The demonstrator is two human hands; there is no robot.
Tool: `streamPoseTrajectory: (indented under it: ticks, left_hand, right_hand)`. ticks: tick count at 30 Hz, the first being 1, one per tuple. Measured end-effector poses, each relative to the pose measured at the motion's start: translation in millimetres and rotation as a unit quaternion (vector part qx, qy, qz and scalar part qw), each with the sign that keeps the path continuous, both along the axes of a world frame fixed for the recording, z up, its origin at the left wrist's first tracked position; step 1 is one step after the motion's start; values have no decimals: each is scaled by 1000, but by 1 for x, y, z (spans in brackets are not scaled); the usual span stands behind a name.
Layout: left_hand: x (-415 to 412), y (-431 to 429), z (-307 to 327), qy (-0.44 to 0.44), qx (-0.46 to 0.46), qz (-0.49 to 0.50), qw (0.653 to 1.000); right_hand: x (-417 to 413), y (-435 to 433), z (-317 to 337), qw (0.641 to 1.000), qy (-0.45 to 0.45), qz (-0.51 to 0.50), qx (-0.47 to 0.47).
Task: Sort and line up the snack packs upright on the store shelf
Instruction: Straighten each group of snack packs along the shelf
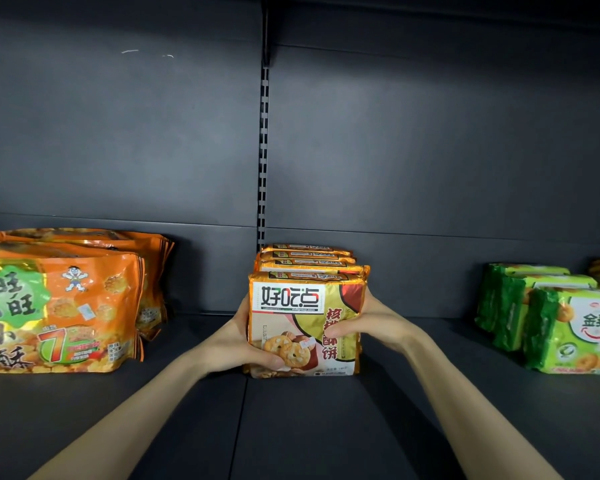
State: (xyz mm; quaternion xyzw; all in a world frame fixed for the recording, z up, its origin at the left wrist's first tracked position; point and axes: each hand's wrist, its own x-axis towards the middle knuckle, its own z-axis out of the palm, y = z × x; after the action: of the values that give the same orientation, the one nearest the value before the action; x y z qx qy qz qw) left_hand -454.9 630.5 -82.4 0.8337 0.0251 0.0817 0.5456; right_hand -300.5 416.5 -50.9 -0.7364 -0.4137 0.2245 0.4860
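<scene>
1. The front pack (305,317) stands upright at the middle of the shelf deck (291,427). Its printed face is toward the camera. It heads a row of matching packs (309,261) that runs straight back toward the back panel (118,133).
2. The pack lies between the two hands, and neither is nearer. The left hand (246,341) grips the left edge, thumb curled onto the lower front face. The right hand (371,323) grips the right edge, thumb pressed on the face at mid-height. The other fingers wrap behind and are hidden.
3. The pack's tall axis is vertical, and the row's axis runs front to back. Judgement: squaring the pack calls for a slide along the row's axis.
4. Dark deck shows in front and on both sides. Orange bags (59,306) stand well apart to the left, and green packs (551,320) well apart to the right.
</scene>
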Motion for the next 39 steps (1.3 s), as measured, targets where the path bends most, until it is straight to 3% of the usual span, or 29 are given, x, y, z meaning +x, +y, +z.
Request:
streamPoseTrajectory:
  ticks: [16, 32, 39]
  left_hand:
    - [-10, -6, -8, -34, -29, 26, 999]
    - [-8, 0, -15, -29, 38, 72, 996]
    - [-3, -2, -18, -29, 83, 24, 996]
  right_hand:
    - [-6, 0, -3, 1000, -21, -20, 3]
    - [-14, -4, -2, 999, -38, -39, -2]
    - [-26, -9, 5, 998, -46, -32, -35]
